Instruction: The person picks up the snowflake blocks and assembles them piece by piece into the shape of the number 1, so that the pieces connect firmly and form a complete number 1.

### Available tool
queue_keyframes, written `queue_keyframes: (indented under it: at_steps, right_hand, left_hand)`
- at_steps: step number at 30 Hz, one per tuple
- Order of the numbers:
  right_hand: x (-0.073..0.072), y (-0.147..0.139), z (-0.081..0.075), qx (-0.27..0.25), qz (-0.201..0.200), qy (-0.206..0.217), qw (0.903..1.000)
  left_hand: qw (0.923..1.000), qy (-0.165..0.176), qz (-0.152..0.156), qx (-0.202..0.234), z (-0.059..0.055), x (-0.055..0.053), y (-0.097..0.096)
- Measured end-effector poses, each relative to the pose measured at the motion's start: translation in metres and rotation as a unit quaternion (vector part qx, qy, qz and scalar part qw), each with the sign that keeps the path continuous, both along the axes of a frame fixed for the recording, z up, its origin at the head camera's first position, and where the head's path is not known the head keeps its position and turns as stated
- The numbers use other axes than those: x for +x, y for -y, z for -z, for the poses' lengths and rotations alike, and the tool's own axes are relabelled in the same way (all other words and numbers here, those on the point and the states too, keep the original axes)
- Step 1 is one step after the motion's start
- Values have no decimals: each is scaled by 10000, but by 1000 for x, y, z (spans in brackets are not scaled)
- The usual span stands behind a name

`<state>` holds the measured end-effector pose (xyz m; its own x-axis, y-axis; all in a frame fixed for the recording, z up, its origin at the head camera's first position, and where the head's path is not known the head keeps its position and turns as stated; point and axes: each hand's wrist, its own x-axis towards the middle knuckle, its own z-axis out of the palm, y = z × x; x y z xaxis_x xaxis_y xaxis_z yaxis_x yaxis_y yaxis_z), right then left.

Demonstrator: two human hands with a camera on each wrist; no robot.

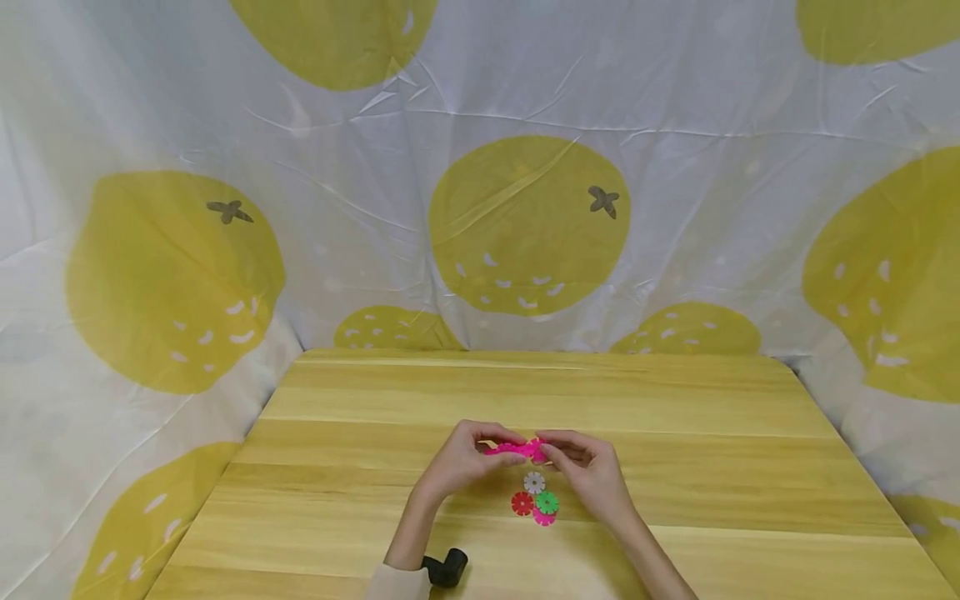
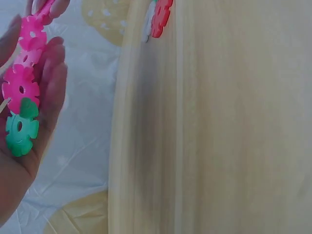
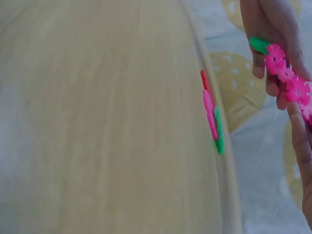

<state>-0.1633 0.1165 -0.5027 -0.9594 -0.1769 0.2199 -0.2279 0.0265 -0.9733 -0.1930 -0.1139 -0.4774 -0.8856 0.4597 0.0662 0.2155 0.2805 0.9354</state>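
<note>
Both hands hold a chain of interlocking notched plastic discs (image 1: pixel 510 449) above the table, mostly pink. Two green discs (image 2: pixel 19 134) end the chain inside my left palm. My left hand (image 1: pixel 463 461) grips the chain from the left, thumb along its near side. At the chain's other end, my right hand (image 1: pixel 597 477) pinches a pink disc (image 1: pixel 537 451) between thumb and fingers. Close below the hands on the table lie loose discs: a white disc (image 1: pixel 534 482), a red disc (image 1: pixel 522 503), and a green disc (image 1: pixel 547 502) partly covering a pink disc (image 1: pixel 544 518).
The wooden table (image 1: pixel 337 467) extends to both sides of the hands and behind them. A black device (image 1: pixel 447 568) sticks out beside the left wrist. Behind the table hangs a white curtain (image 1: pixel 360 208) printed with large yellow fruit.
</note>
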Motion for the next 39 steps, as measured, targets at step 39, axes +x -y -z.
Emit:
queue_keyframes:
  at_steps: [39]
  right_hand:
    - [-4,4,2,-585,96,2044,9771]
  left_hand:
    - [9816,-1868,-49,-396,5,3,-21]
